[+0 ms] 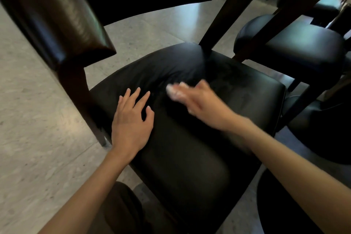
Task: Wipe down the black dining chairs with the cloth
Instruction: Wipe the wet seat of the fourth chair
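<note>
On the black padded leather seat [190,157] of the nearest dining chair I see my left hand [131,125] lying flat, palm down, fingers straight and spread, gripping nothing; it sits on the seat's left half. To its right, near the middle of the seat, my right hand [201,100] is smeared by motion blur, yet I can make out a small white cloth [173,92] bunched in its fingertips and held against the leather. Exactly how each finger wraps the cloth I cannot tell. Rising from the seat's far left edge is a glossy dark leather backrest [57,15]. Beyond the seat's far right corner stands a second black cushioned chair [307,47], and a pale speckled stone floor [38,138] shows left of the seat.
</note>
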